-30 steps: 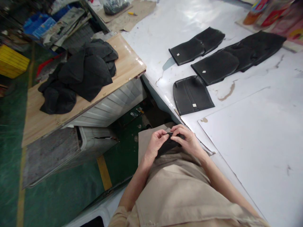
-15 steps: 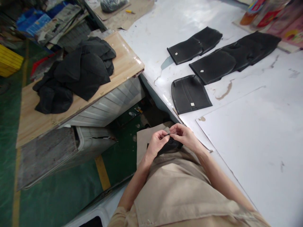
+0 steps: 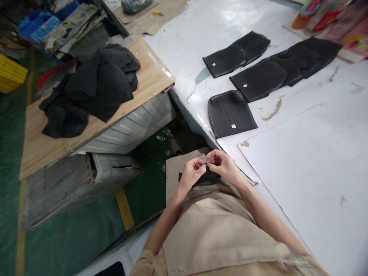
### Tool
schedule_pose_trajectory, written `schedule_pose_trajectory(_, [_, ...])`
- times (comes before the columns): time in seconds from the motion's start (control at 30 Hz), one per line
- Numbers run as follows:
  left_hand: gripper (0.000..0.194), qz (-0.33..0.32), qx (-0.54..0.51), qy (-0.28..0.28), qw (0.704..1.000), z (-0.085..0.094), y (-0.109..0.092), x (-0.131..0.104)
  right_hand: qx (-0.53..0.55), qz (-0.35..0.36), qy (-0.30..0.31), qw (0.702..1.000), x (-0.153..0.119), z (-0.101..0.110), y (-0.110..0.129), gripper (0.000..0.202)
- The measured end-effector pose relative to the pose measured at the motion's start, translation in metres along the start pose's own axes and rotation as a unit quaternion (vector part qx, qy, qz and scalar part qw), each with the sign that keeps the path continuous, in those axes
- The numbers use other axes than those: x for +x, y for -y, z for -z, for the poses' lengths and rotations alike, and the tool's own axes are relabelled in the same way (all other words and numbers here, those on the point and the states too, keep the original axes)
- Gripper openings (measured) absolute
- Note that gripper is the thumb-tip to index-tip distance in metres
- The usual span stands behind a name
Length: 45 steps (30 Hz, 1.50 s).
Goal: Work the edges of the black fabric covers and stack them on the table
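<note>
Over my lap, both hands pinch the edge of a black piece [image 3: 207, 176], their fingertips almost touching. My left hand [image 3: 192, 172] is closed on its left side, and my right hand [image 3: 221, 164] is closed on it just to the right. Most of the piece hangs below the fingers, partly hidden by my hands. Beyond them, on the white table [image 3: 310, 153], lies a single black panel [image 3: 231, 113] with a small white tag. Two overlapping rows of similar black panels [image 3: 227, 63] [image 3: 261, 78] lie farther back.
A heap of black fabric [image 3: 100, 84] covers part of a wooden board [image 3: 152, 61] at the left. Bottles [image 3: 306, 13] stand at the back right. A yellow crate [image 3: 11, 73] and blue crates [image 3: 40, 27] are at the far left. A gap separates board and table.
My fingers have shifted very slightly on the edge of the black piece. Everything else looks the same.
</note>
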<state>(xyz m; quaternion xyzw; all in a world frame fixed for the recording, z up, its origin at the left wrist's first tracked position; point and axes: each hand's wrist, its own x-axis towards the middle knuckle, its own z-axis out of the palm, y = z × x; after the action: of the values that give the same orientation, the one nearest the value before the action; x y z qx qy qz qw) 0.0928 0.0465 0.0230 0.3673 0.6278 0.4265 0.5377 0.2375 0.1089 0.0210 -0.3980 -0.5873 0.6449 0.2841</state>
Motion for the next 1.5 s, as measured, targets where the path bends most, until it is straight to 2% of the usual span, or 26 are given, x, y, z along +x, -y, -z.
schedule_pose_trajectory(0.2, [0.012,-0.007,0.008,-0.017,1.0,-0.004,-0.003,-0.002,0.025,-0.026,-0.015,0.999,0.002,-0.003,-0.002,0.018])
schedule_pose_trajectory(0.5, [0.013,-0.011,0.003,-0.011,1.0,-0.003,-0.001,-0.002,0.063,-0.025,0.087,0.994,0.0,0.008,0.003,0.017])
schedule_pose_trajectory(0.87, [0.02,0.03,-0.059,-0.002,0.998,-0.004,-0.001,-0.007,0.027,-0.01,0.059,0.998,0.003,0.002,0.002,0.017])
schedule_pose_trajectory(1.03, [0.018,0.051,-0.057,0.003,0.997,-0.006,0.0,-0.005,0.066,-0.029,0.095,0.993,0.002,0.009,-0.003,0.01])
schedule_pose_trajectory(1.23, [0.02,0.013,-0.031,0.003,0.999,-0.004,0.001,-0.003,0.11,-0.063,0.117,0.985,0.002,0.011,-0.001,0.016])
schedule_pose_trajectory(1.33, [0.023,0.015,-0.04,0.01,0.999,-0.003,0.002,-0.003,0.068,-0.049,0.113,0.99,0.003,0.008,0.002,0.014])
schedule_pose_trajectory(1.43, [0.026,0.022,-0.051,0.013,0.998,-0.002,0.003,-0.004,-0.023,0.0,0.068,0.997,0.002,0.004,0.002,0.01])
schedule_pose_trajectory(1.5, [0.028,0.025,-0.053,0.005,0.998,-0.003,0.002,-0.005,-0.042,0.02,0.045,0.998,0.001,0.003,0.0,0.008])
